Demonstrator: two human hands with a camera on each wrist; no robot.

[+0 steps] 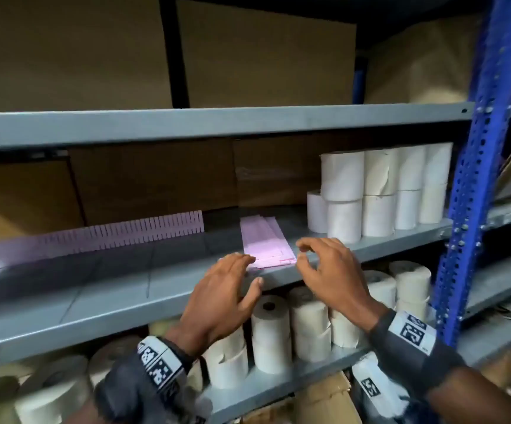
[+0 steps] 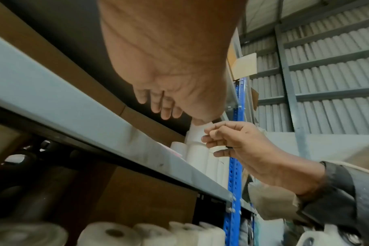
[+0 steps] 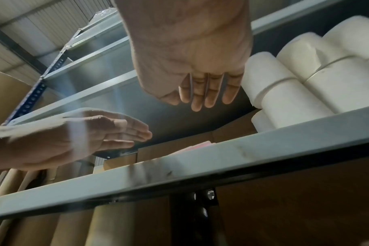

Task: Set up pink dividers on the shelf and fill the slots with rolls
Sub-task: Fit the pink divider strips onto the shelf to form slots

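Note:
A flat stack of pink dividers (image 1: 266, 243) lies on the grey middle shelf (image 1: 125, 280) near its front edge. A long slotted pink divider (image 1: 101, 235) stands on edge along the back left of that shelf. White rolls (image 1: 379, 188) are stacked two high at the shelf's right end. My left hand (image 1: 229, 283) hovers at the shelf edge, fingers straight, its fingertips at the stack's near left corner. My right hand (image 1: 324, 264) hovers just right of the stack, fingers loosely curled, holding nothing. The stack shows as a pink sliver (image 3: 200, 144) in the right wrist view.
More white rolls (image 1: 294, 328) fill the lower shelf below my hands. Brown cardboard boxes (image 1: 156, 179) line the back of the middle shelf and the top shelf. A blue perforated upright (image 1: 474, 166) bounds the shelf on the right. A carton (image 1: 324, 402) sits underneath.

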